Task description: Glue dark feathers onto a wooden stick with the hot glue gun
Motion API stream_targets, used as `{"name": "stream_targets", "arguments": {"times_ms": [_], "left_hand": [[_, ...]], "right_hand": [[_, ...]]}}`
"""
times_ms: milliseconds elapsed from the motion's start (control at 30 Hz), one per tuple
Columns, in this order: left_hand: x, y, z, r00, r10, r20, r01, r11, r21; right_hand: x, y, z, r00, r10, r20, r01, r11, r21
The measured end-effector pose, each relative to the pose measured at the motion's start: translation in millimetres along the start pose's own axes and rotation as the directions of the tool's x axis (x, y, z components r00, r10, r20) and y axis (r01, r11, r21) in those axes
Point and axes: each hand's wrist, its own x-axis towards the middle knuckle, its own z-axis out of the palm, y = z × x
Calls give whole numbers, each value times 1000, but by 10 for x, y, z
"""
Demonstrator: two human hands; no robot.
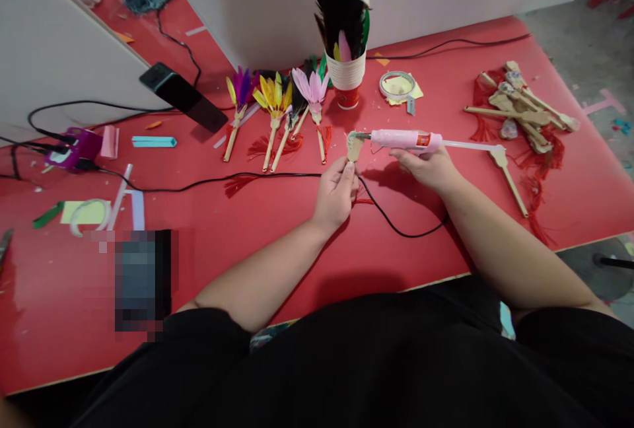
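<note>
Pinches a small wooden paddle (353,148) in the closed left hand (337,193), over the red table (267,249). Points its broad, whitish-smeared end away from the torso (376,355), with the long axis nearly fore-and-aft. Grasps a pink glue gun (403,140) in the curled right hand (428,165). Aims the nozzle (364,135) leftward at that broad end, with the long axis crosswise and a translucent glue stick (470,145) jutting rightward.

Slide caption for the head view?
Right hand holds a pink tubular glue gun, metal nozzle at the pale wooden paddle in the left hand.
</note>
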Motion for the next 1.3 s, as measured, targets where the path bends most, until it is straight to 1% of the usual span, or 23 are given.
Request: {"name": "stream_targets", "arguments": {"times_ms": [400, 567, 767, 867, 933, 1000, 1033, 1067, 1133, 1200, 1233, 1300], "left_hand": [[-14, 4, -3, 999, -35, -20, 36, 999, 35], [-31, 7, 10, 999, -40, -28, 41, 998, 38], [1, 31, -8, 999, -38, -7, 39, 998, 42], [-59, 70, 13, 1000, -22, -9, 23, 999, 46], [-145, 99, 49, 999, -2, 35, -1, 996, 84], [-220, 118, 86, 995, 9, 102, -22, 992, 125], [-236, 121, 97, 994, 9, 112, -23, 992, 124], [-232, 120, 100, 996, 22, 82, -31, 994, 102], [-173, 109, 82, 998, 57, -13, -56, 997, 52], [-92, 93, 45, 993, 82, -81, -79, 996, 41], [-62, 86, 28, 992, 85, -93, -81, 996, 45], [-42, 77, 8, 994, 81, -80, -76, 995, 63]], "right_hand": [[-3, 51, -16, 999, 35, -8, -35, 999, -19], [17, 24, -27, 1000, 29, -5, -29, 999, -19], [-12, -33, -7, 1000, 14, 10, -14, 1000, 1], [9, -3, 17, 1000, -8, 4, 8, 1000, -7], [93, 66, -5, 998, -12, -63, 11, 1000, -19], [215, 155, -76, 980, -7, -197, 4, 1000, -16], [270, 193, -126, 962, -3, -273, 3, 1000, 0], [309, 220, -179, 947, -7, -321, 12, 1000, 12], [318, 223, -269, 940, -31, -340, 39, 999, 17], [240, 159, -311, 955, -54, -290, 60, 998, 10], [185, 111, -313, 964, -61, -259, 65, 998, 8], [86, 14, -298, 977, -65, -203, 68, 998, 4]]}}
